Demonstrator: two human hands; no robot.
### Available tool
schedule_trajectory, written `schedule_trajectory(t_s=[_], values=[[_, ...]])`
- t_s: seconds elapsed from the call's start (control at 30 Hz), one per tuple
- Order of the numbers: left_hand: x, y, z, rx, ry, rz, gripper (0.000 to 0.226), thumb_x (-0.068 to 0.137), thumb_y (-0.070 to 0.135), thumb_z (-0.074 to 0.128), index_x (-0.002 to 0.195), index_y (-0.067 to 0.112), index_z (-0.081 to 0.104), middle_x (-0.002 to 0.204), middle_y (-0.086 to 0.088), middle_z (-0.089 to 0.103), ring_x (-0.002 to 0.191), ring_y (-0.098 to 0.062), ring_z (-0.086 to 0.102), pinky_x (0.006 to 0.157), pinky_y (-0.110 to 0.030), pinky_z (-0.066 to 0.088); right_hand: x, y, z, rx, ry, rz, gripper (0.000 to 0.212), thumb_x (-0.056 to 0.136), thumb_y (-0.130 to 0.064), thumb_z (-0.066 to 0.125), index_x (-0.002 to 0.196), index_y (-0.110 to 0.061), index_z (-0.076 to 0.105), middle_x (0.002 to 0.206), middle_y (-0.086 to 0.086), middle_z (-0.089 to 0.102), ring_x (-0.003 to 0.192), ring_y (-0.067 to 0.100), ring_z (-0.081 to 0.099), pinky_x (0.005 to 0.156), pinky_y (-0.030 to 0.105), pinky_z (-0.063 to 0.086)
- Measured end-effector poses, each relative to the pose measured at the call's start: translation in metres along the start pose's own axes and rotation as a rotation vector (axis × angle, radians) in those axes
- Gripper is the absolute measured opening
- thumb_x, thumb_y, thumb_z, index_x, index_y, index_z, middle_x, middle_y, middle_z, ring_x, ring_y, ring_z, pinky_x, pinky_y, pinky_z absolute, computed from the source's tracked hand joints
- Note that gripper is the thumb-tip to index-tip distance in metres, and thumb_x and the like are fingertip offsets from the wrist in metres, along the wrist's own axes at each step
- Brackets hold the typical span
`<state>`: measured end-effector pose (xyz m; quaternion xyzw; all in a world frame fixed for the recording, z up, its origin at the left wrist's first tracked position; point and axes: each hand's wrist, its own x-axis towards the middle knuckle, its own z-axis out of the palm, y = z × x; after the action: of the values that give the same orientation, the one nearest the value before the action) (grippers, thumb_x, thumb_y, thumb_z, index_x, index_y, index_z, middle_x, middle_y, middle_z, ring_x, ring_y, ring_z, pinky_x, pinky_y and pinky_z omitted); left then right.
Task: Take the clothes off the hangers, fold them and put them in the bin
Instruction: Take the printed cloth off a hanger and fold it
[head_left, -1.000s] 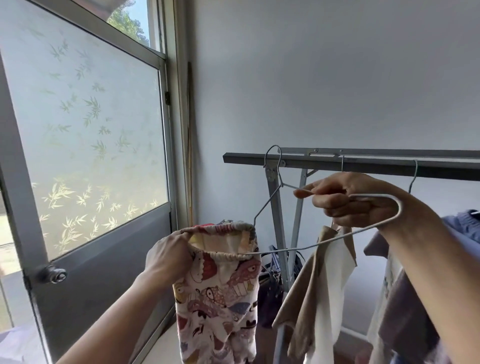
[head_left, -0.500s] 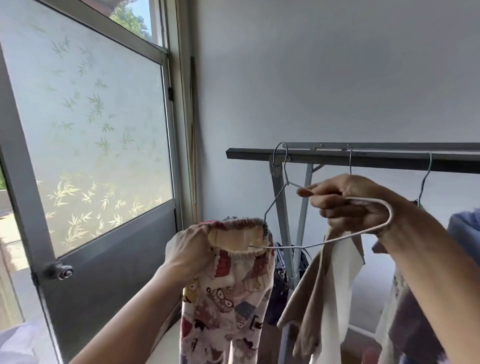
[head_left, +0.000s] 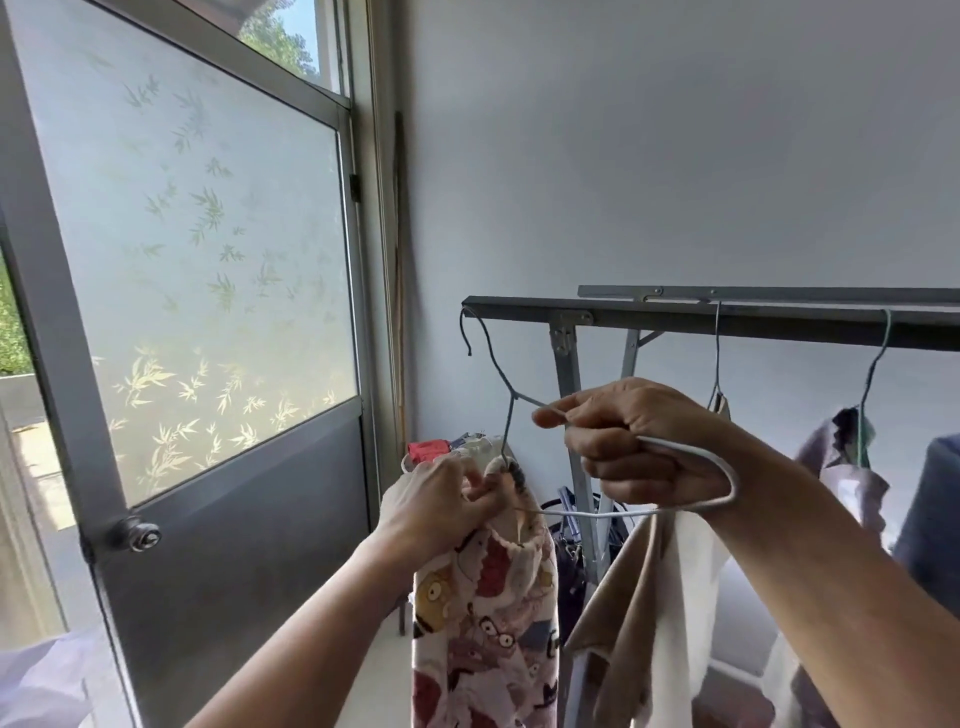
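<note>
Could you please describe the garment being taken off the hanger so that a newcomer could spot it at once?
Find the grey metal rack against the white wall. Just before its left end, the left hand grips the waistband of trousers hanging straight down. Unlike the plain beige, white and lilac clothes beside them, they bear a colourful cartoon print.

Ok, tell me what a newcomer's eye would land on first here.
Centre frame, the left hand pinches the waistband of a cartoon-print garment while the right hand grips its wire hanger. To the left, a frosted door with a bamboo-leaf pattern glows with daylight; more clothes hang from the grey rail at right.
</note>
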<state>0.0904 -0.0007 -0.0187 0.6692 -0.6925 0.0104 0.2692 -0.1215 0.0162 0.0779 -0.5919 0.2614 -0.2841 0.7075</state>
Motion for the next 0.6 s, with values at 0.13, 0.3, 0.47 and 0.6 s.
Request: schedule_trajectory(t_s=[0.13,0.3,0.47,0.6], values=[[0.009,-0.024,0.008,-0.093,0.010,-0.193,0.027,0.091,0.037,0.050,0.092,0.023,0.072,0.092,-0.003,0.071,0.087,-0.026,0.067,0.075,-0.036,0.055,-0.012,-0.008,-0.003,-0.017,0.005,0.019,0.022,0.096,-0.001,0.028,0.102,-0.004,0.049,0.041,-0.004,0.023,0.022,0.003,0.019,0.033,0.010,0.010],[0.008,-0.067,0.009,-0.270,0.039,-0.497,0.033,0.092,0.045,0.054,0.087,0.016,0.069,0.093,-0.009,0.071,0.086,-0.027,0.066,0.078,-0.038,0.055,-0.030,-0.019,-0.011,0.129,0.043,-0.065,0.014,0.085,0.001,0.042,0.094,-0.006,0.051,0.039,-0.005,0.027,0.020,0.002,0.021,0.025,0.006,0.019],[0.002,-0.048,0.006,-0.245,-0.116,-0.167,0.033,0.081,0.040,0.074,0.101,0.031,0.050,0.092,0.009,0.059,0.079,-0.002,0.057,0.061,-0.018,0.042,0.008,-0.003,-0.022,0.101,0.553,-0.295,0.027,0.093,0.006,0.028,0.081,-0.011,0.045,0.044,-0.004,0.027,0.028,0.006,0.020,0.031,0.011,0.019],[0.000,-0.045,-0.014,-0.150,-0.090,-0.012,0.020,0.083,0.016,0.063,0.095,0.030,0.057,0.090,0.003,0.066,0.078,-0.008,0.061,0.059,-0.016,0.048,0.041,-0.003,-0.041,0.047,0.787,-0.348,0.031,0.090,0.008,0.022,0.077,-0.014,0.040,0.048,-0.001,0.032,0.032,0.007,0.023,0.040,0.015,0.018]])
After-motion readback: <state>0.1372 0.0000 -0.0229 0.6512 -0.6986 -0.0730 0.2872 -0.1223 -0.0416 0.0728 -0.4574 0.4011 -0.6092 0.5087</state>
